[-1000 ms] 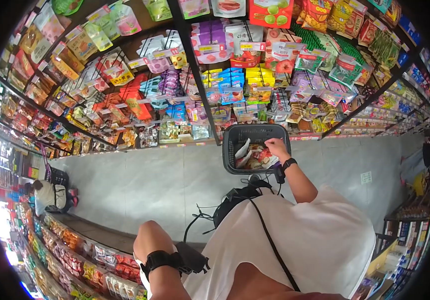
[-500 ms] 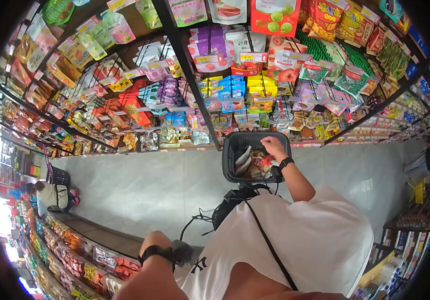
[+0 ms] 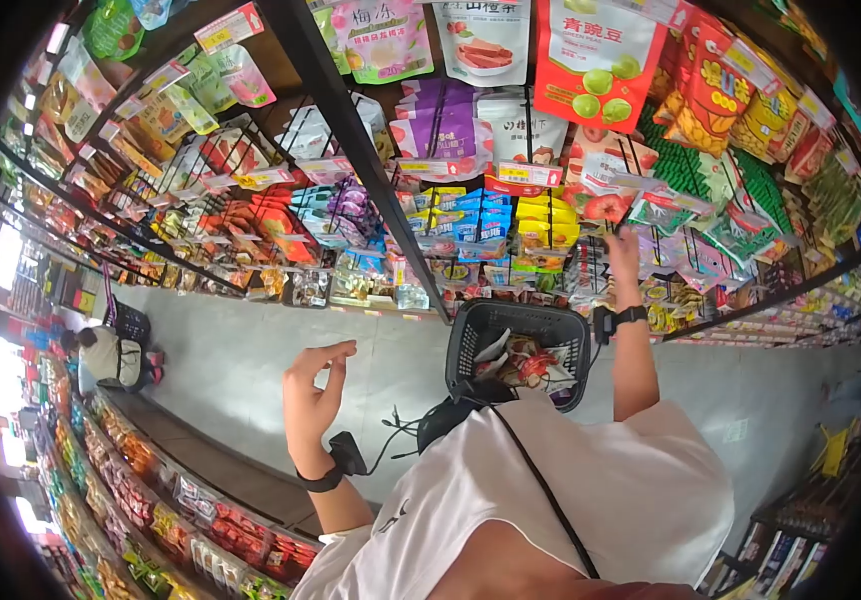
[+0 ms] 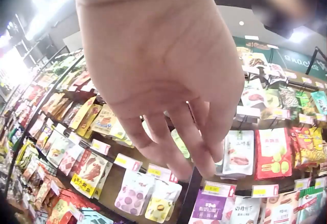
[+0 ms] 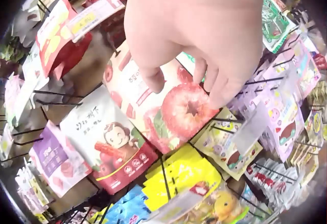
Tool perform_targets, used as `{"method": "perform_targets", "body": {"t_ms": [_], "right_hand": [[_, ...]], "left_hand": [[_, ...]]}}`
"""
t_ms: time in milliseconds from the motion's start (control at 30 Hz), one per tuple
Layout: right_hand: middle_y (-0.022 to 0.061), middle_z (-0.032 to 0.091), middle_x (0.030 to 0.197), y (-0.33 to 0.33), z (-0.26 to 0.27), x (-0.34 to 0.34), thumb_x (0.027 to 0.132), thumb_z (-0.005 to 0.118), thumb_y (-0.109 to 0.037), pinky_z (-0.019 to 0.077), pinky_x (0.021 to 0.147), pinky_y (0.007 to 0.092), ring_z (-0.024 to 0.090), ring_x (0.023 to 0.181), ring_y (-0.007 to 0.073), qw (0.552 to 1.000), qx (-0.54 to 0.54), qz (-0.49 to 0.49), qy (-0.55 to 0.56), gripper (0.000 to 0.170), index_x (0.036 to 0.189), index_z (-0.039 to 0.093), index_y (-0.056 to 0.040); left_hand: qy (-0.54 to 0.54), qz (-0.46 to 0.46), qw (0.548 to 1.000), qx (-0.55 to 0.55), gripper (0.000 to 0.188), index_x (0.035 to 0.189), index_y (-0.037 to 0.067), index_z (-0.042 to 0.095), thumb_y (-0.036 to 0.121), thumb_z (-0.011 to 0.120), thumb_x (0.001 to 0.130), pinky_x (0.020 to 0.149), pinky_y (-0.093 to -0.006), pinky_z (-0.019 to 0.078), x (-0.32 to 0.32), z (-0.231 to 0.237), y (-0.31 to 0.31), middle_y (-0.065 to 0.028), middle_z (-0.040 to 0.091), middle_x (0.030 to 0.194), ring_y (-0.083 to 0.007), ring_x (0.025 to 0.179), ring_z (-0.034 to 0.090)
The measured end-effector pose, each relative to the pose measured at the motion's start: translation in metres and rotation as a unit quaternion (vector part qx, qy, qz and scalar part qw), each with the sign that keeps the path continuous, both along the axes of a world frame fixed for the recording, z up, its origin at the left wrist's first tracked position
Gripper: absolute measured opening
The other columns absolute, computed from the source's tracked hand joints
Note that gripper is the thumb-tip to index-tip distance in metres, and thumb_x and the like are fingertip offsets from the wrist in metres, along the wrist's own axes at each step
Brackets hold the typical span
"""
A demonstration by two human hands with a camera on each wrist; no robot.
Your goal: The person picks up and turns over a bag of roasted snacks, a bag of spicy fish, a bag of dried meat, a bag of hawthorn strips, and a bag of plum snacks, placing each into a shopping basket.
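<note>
My right hand (image 3: 625,262) reaches out to the hanging snacks, beyond the basket. In the right wrist view its thumb and bent fingers overlap a pink pouch (image 5: 189,112) with a large red fruit printed on it, nothing gripped between them. To the left of that pouch hangs a white one with a cartoon monkey (image 5: 113,141). My left hand (image 3: 311,392) is raised over the aisle, empty, its fingers loosely bent. A dark plastic basket (image 3: 579,350) sits below the shelf, between my arms, with several packets (image 3: 536,362) inside.
Tall racks hold rows of bagged snacks on wire hooks, a black upright post (image 3: 351,150) between sections. A lower snack shelf (image 3: 236,515) runs along my left side. Another person (image 3: 106,358) crouches by a basket farther down the aisle. Black cables hang from my chest.
My right hand has moved from over the basket out to the hanging pouches. My left arm has swung forward and up, bringing the hand into sight. The view has shifted closer to the rack.
</note>
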State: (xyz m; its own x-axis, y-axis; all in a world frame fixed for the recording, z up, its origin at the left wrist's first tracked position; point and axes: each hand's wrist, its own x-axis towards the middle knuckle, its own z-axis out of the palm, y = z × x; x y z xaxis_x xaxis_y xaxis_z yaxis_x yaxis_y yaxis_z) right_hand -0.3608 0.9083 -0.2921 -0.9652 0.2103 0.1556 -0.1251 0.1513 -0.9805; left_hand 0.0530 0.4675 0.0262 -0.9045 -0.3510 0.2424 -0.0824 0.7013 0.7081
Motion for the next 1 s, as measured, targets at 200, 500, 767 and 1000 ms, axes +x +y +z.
{"method": "perform_targets", "body": {"t_ms": [200, 500, 767, 1000], "right_hand": [[0.0176, 0.06, 0.133, -0.018, 0.094, -0.027, 0.082, 0.084, -0.035, 0.0429, 0.103, 0.0384, 0.058, 0.119, 0.0257, 0.996, 0.049, -0.008, -0.07, 0.071, 0.132, 0.055, 0.0061], [0.003, 0.071, 0.098, -0.033, 0.045, -0.05, 0.089, 0.082, -0.03, 0.0479, 0.089, 0.0307, 0.063, 0.087, 0.0132, 0.997, -0.023, -0.032, -0.062, 0.037, 0.102, 0.068, 0.001], [0.0049, 0.066, 0.121, -0.045, 0.039, 0.018, 0.1, 0.07, -0.023, 0.0499, 0.09, 0.0306, 0.061, 0.105, 0.0127, 0.994, -0.096, -0.033, -0.045, 0.042, 0.132, 0.057, 0.0008], [0.0037, 0.067, 0.116, -0.069, 0.093, 0.104, 0.101, 0.067, -0.022, 0.0499, 0.089, 0.0298, 0.062, 0.101, 0.0109, 0.996, -0.062, -0.062, -0.032, 0.037, 0.13, 0.059, 0.0]], "left_hand": [[-0.01, 0.008, 0.999, 0.04, 0.026, 0.111, 0.006, 0.077, -0.001, 0.061, 0.091, 0.08, -0.0327, 0.0553, -0.029, 0.0, 0.008, -0.0102, 0.077, 0.095, -0.0224, 0.087, 0.071], [-0.032, -0.012, 0.997, 0.068, 0.027, 0.112, 0.007, 0.076, -0.001, 0.063, 0.09, 0.079, -0.0332, 0.0553, -0.056, -0.01, -0.034, -0.0116, 0.077, 0.092, -0.023, 0.085, 0.073], [-0.04, -0.076, 0.993, 0.086, 0.024, 0.113, 0.006, 0.076, 0.002, 0.064, 0.093, 0.078, -0.0318, 0.055, -0.083, -0.018, -0.096, -0.0099, 0.078, 0.093, -0.0205, 0.085, 0.073], [-0.057, -0.166, 0.977, 0.12, 0.023, 0.114, 0.007, 0.075, 0.005, 0.064, 0.094, 0.079, -0.0334, 0.0553, -0.115, -0.031, -0.136, -0.0107, 0.078, 0.095, -0.0228, 0.087, 0.073]]}}
